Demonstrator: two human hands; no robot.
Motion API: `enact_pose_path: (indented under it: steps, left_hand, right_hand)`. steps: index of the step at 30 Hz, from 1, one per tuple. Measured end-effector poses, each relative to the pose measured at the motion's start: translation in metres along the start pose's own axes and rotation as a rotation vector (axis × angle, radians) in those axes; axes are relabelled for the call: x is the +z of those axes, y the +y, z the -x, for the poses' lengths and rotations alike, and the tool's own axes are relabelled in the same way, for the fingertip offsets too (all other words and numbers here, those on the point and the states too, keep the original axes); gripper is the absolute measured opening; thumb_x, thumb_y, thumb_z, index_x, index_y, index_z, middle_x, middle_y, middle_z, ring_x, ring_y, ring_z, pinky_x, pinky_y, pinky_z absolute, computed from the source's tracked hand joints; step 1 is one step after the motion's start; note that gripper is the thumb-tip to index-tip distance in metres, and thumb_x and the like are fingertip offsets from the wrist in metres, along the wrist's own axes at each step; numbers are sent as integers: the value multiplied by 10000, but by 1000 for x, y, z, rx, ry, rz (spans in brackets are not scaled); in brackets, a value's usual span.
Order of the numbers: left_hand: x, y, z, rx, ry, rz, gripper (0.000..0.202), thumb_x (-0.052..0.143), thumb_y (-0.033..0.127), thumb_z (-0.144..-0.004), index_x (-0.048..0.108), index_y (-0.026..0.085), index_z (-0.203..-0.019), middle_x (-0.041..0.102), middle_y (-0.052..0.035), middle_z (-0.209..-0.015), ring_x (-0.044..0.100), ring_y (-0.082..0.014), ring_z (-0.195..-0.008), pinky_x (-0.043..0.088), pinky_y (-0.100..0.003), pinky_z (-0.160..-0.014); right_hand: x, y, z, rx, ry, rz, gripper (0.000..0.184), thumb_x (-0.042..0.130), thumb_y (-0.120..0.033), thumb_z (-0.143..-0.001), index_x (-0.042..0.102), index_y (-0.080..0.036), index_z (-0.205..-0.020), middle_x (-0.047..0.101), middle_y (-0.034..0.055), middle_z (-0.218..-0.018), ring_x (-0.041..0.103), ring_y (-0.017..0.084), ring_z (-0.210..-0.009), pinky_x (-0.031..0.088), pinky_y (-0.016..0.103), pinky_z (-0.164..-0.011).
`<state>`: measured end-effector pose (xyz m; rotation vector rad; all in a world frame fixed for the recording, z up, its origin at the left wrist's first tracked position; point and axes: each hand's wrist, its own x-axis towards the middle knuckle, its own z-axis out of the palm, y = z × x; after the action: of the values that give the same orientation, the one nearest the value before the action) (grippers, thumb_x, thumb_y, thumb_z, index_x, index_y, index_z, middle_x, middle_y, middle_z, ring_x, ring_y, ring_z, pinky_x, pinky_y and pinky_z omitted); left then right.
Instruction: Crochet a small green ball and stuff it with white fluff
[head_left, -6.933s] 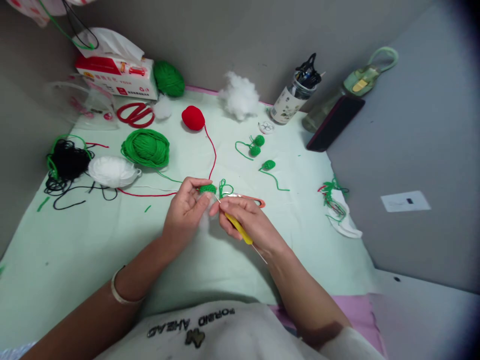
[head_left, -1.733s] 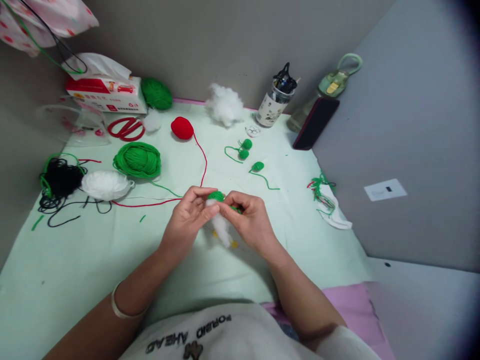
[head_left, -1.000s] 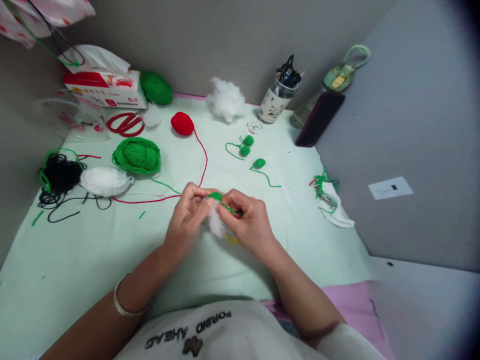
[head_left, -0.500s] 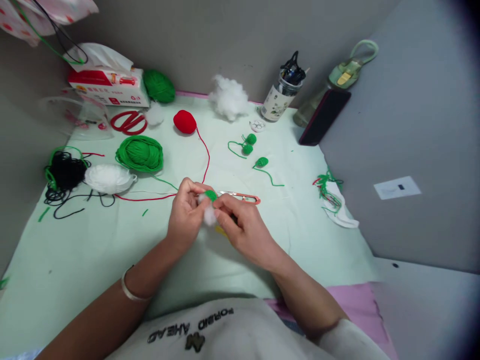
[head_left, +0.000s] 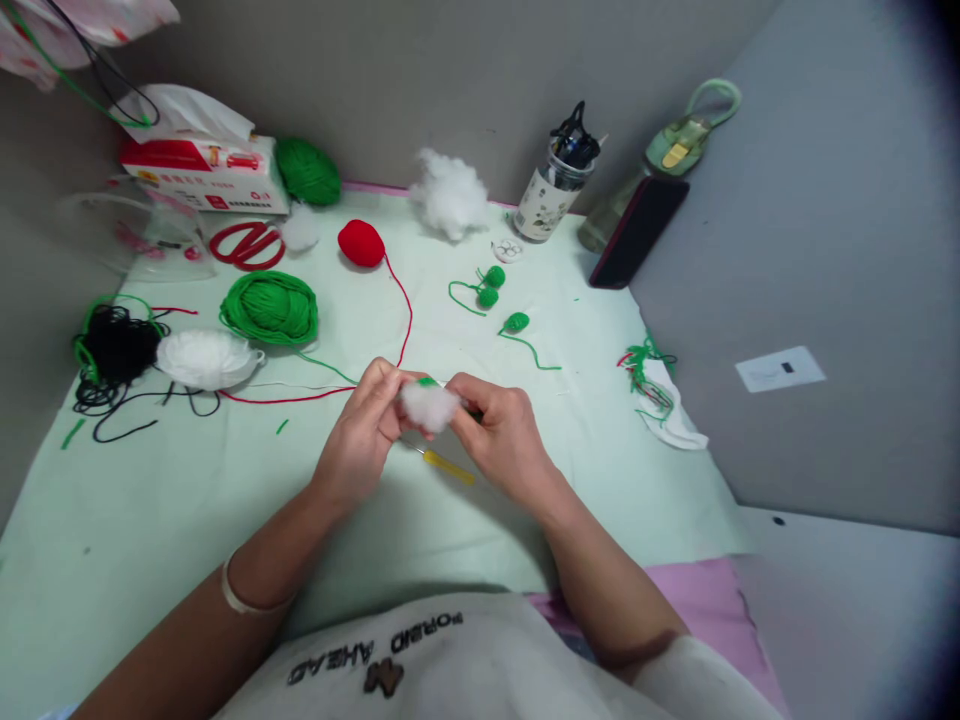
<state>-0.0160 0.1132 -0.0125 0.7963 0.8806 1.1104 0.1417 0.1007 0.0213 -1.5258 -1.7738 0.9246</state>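
Observation:
A tuft of white fibre stuffing (head_left: 430, 406) sits between my two hands, with a bit of a green crocheted piece (head_left: 427, 382) showing at its top edge. My left hand (head_left: 358, 430) is closed around the left side of both. From the right, my right hand (head_left: 504, 430) pinches the stuffing's edge; something dark by its fingers is too small to make out. Below the hands lies a crochet hook with a yellow handle (head_left: 448, 467). Red yarn (head_left: 300, 401) and green yarn run along the cloth towards my left hand.
Left are a green yarn skein (head_left: 270, 308), white yarn (head_left: 206, 360), black yarn (head_left: 120, 345) and red scissors (head_left: 247, 246). Behind sit a red yarn ball (head_left: 361, 244) and a stuffing pile (head_left: 450, 195). Small green crocheted balls (head_left: 489, 297), a pen jar (head_left: 551, 195) and a phone (head_left: 639, 232) stand right.
The stuffing has moved up over the green piece and covers most of it. My right hand has shifted up and right, uncovering the yellow hook; the orange-handled snips are now hidden.

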Motion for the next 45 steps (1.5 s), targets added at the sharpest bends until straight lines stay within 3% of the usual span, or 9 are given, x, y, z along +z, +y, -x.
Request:
enact_pose_path:
  steps: [6,11,14,17,24,28,33,39,45]
  left_hand:
    - [-5,2,-1,47,-71,-58,343,862,339,-754,583,214,-908,682,-14,-926,636,-138,-676,545,-277,-593]
    - [-4,-7,-1,195,32,-171,312,827,313,-772,542,218,-854,662,-7,-855,612,-136,-678,504,-267,-612]
    - [-2,-13,-1,304,121,-210,305,820,262,-771,530,230,-860,643,-6,-916,612,-148,-786,501,-277,-697]
    - [-2,-15,2,353,122,-222,303,810,308,-796,533,236,-894,648,-21,-971,626,-165,-837,514,-305,-742]
    - [-4,-3,7,259,20,-187,265,784,361,-854,570,227,-936,655,-41,-1009,647,-156,-828,530,-291,-719]
    - [-6,-2,3,217,-27,-157,342,858,330,-772,555,226,-893,675,-29,-973,651,-151,-795,522,-267,-670]
    - [-6,-7,0,282,66,-167,313,833,257,-768,527,228,-831,668,-5,-879,593,-120,-677,475,-236,-583]
    - [-1,-4,0,284,124,-161,332,836,232,-756,509,230,-818,616,28,-823,556,-94,-588,478,-221,-532]
    - [-3,-5,6,205,59,-162,232,768,328,-864,566,228,-921,639,-17,-1007,625,-110,-626,566,-265,-550]
  right_hand:
    - [-8,3,0,-1,-52,-39,224,497,-54,-805,666,-201,-793,609,-40,-647,473,116,-597,320,254,-624]
    - [-3,-5,4,-38,-128,-48,210,508,-210,-952,581,-201,-755,536,-41,-650,445,115,-614,313,260,-622]
    - [3,-6,3,26,-120,-182,253,566,-313,-950,554,-202,-723,439,-62,-586,392,111,-587,304,259,-595]
    - [8,0,1,100,-81,-330,292,608,-403,-926,571,-201,-719,370,-79,-546,333,101,-547,285,258,-552]
    - [4,6,0,48,49,-126,230,664,-329,-892,599,-201,-711,433,-71,-572,346,94,-558,246,271,-572]
    - [-6,-3,2,-16,-73,-85,242,540,-320,-991,619,-202,-795,518,-47,-627,430,107,-586,295,269,-605]
    - [1,-11,8,-95,-155,-48,236,468,-245,-1007,544,-206,-788,527,-29,-697,462,124,-649,323,269,-644]
    - [12,-4,5,30,-100,-216,228,606,-327,-948,552,-210,-760,396,-81,-576,342,100,-557,275,257,-578]
    - [5,4,-1,88,-30,-194,234,608,-297,-912,582,-201,-700,399,-83,-544,313,87,-525,249,260,-562]
